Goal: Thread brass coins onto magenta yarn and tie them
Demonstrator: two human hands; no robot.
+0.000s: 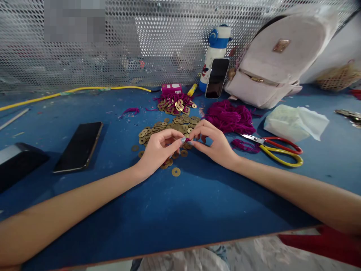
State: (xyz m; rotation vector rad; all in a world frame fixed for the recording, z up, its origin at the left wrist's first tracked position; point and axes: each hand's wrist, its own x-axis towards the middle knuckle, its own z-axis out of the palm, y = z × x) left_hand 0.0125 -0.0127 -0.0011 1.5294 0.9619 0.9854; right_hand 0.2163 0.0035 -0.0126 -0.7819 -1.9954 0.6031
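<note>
My left hand (pixel 166 146) and my right hand (pixel 210 141) meet fingertip to fingertip over a pile of brass coins with square holes (pixel 158 128). Pinched between them is a small bit of purple cord (pixel 187 139); most of it is hidden by the fingers. One loose coin (pixel 176 172) lies just in front of my left hand. Behind the pile sits a bunch of coins tied with purple cord (pixel 176 105). Right of it, close to my right hand, lies a heap of purple cord (pixel 229 116).
Scissors (pixel 278 148) with red and yellow handles lie at right, by a white packet (pixel 295 120). A phone (pixel 80 146) lies flat at left. Another phone (pixel 217 77) leans on a bottle (pixel 221 37), near a backpack (pixel 270 60). A yellow cable (pixel 93 88) runs along the back.
</note>
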